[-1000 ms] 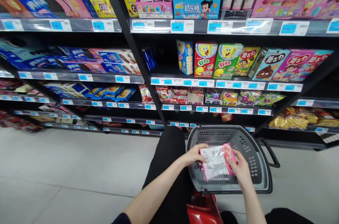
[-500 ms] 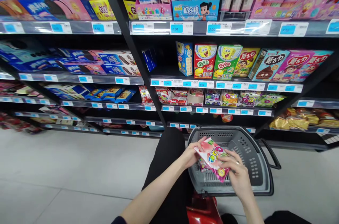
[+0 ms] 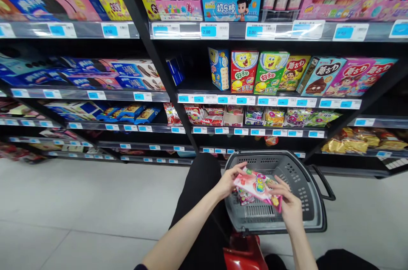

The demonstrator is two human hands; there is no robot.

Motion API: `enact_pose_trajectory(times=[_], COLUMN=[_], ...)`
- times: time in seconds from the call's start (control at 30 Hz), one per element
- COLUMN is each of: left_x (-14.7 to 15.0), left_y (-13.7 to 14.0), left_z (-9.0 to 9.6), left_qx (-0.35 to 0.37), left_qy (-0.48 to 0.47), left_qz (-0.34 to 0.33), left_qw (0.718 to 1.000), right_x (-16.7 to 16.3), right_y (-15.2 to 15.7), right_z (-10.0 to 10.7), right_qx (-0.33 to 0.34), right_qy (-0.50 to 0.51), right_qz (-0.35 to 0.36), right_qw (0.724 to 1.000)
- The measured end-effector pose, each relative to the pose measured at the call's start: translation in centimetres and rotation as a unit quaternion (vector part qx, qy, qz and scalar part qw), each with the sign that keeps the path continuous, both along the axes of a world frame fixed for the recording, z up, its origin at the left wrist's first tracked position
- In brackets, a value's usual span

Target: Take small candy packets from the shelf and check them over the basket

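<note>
A pink and white candy bag (image 3: 254, 185) is held between my two hands above the grey shopping basket (image 3: 314, 202). My left hand (image 3: 230, 181) grips its left end, thumb and fingers closed at the upper corner. My right hand (image 3: 288, 202) holds the right end, with fingers lying across the front. Under the bag, inside the basket, another small pink package (image 3: 246, 197) shows in part. The basket's dark handle (image 3: 325, 185) sticks out to the right.
Shelves ahead carry cartoon snack boxes (image 3: 244, 72), small candy bags (image 3: 274, 116) and blue cookie boxes (image 3: 137, 68). Gold-wrapped packs (image 3: 347, 142) lie on a low shelf at right. My black-clad knee (image 3: 204, 180) is left of the basket; a red object (image 3: 244, 253) is below it.
The candy bag has turned to lie more level, its right end raised. My right hand has moved slightly right and up with it. The view has shifted a little.
</note>
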State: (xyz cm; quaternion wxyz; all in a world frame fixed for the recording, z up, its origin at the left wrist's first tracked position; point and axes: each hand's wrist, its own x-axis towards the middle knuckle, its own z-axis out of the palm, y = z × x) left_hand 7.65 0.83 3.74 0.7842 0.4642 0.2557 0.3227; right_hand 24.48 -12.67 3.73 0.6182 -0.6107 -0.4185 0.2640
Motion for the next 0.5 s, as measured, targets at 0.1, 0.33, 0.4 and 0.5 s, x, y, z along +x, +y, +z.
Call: enact_pose_trajectory(times=[0.1,0.33,0.4,0.5], left_x=[0.4,0.6,0.4,0.2], left_y=[-0.4,-0.6,-0.5,-0.3], left_z=[-0.6,-0.9,-0.6,-0.4], left_qx=[0.017,-0.085,-0.078,-0.053], left_qy=[0.039,0.07,0.036,0.044], left_qz=[-0.023,-0.019,-0.041,-0.047], left_qw=[0.999,0.994,0.995,0.997], right_x=[0.1,-0.2,0.0,0.4], right_y=[0.1,0.7,0.5,0.2], right_z=[-0.8,-1.4,-1.2,-1.1], right_qx=[-0.05,-0.084,-0.081,-0.09], right_qy=[0.132,0.152,0.141,0.167], right_qz=[-0.05,-0.072,-0.027,0.022], right_qw=[0.989,0.982,0.986,0.982])
